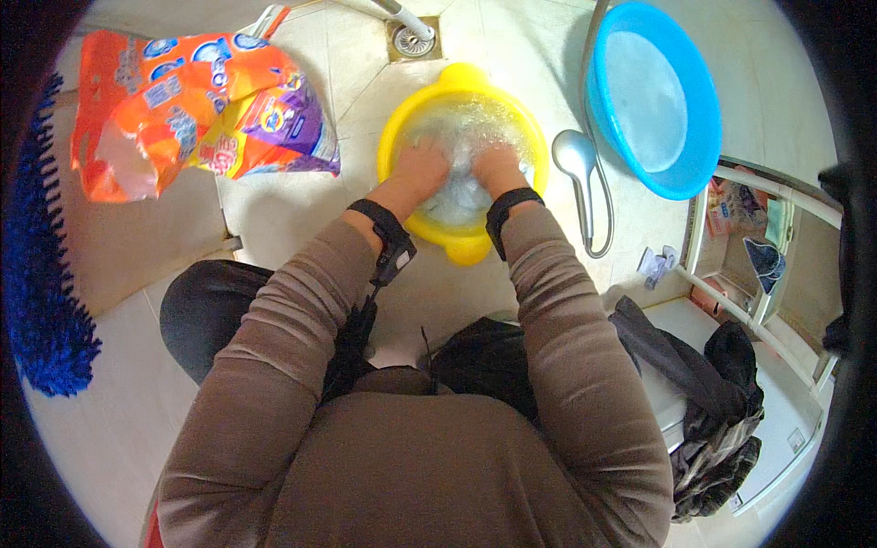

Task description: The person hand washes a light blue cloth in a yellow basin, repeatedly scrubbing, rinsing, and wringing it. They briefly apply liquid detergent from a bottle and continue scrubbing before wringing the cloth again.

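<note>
Both hands reach down into a yellow plastic basin (466,251) with a handle tab at front and back. Sudsy water fills it, bubbly towards the far side. My left hand (422,168) is in the left half, my right hand (496,166) in the right half, a small gap between them. Between and below them shows a whitish, cloth-like thing (464,195), blurred by water and foam. Suds hide most of the fingers, so whether either hand grips the cloth does not show. Each wrist wears a black strap.
A shower head (575,157) with its hose lies right of the basin. Beyond it, a blue basin (695,123) holds cloudy liquid. An orange Tide detergent bag (199,109) lies left. A floor drain (414,41) takes a hose. Dark clothes (719,404) hang at right; a blue brush (48,274) stands left.
</note>
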Available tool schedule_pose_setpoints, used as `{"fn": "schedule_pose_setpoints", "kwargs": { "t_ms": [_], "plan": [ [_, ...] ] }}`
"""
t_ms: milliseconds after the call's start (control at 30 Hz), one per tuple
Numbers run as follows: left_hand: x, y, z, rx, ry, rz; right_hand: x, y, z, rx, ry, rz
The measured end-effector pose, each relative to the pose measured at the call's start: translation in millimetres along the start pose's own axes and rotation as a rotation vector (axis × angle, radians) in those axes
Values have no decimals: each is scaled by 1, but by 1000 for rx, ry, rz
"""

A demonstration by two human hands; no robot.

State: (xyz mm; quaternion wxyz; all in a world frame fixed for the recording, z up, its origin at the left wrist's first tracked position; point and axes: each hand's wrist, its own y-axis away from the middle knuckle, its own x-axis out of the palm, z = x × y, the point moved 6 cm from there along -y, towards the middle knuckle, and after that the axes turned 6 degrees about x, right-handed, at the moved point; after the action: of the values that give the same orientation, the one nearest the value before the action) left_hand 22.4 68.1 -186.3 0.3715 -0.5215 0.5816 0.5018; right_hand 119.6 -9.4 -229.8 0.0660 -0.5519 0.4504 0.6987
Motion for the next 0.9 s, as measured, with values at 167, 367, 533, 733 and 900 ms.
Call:
{"fn": "schedule_pose_setpoints", "kwargs": {
  "t_ms": [167, 367, 533, 733, 900],
  "plan": [
    [-29, 16, 32, -290, 261, 186, -35, 18, -9, 18, -309, 54],
    [-25, 27, 20, -3, 463, 182, -66, 70, -39, 229, -1263, 178],
    [-25, 41, -12, 97, 226, -177, -101, 104, -34, 152, -1813, 304],
    [-5, 12, 6, 102, 771, -279, -152, 122, -32, -455, -2421, 568],
    [-80, 26, 17, -271, 1607, -120, -127, 126, -23, -32, -2161, 505]
  ]
}}
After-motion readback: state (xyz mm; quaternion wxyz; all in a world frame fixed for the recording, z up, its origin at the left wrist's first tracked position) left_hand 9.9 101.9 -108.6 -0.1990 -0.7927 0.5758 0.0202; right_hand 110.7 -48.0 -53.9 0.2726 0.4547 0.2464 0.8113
